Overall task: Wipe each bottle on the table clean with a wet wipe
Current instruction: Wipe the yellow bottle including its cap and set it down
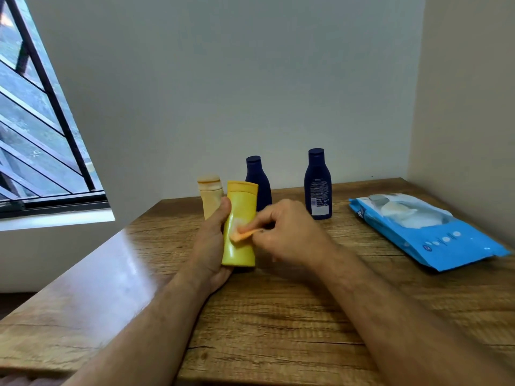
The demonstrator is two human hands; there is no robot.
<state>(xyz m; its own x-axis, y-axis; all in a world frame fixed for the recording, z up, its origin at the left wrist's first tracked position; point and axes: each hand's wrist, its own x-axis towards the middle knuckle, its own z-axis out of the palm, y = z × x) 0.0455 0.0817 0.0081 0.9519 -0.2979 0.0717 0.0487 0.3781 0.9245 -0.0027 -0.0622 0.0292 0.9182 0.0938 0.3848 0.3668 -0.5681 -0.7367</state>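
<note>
The left hand [211,240] gripped the yellow bottle [240,224] upright above the counter [278,316]; the right hand's fingers [264,218] pinched a wet wipe [243,234] against its front; the cream bottle [210,197] and two navy bottles [317,185] stood behind, seemingly still unwiped; wipe pack [429,232] far right.

A wooden table [278,316] with a dark grain fills the near part of the scene, and its left side shines with glare. Behind it a plain pale wall [223,79] meets a second wall [468,107] in a corner at far right. On the left is a window [33,129] with a dark frame and dark bars across the glass, above a white sill [55,218].
</note>
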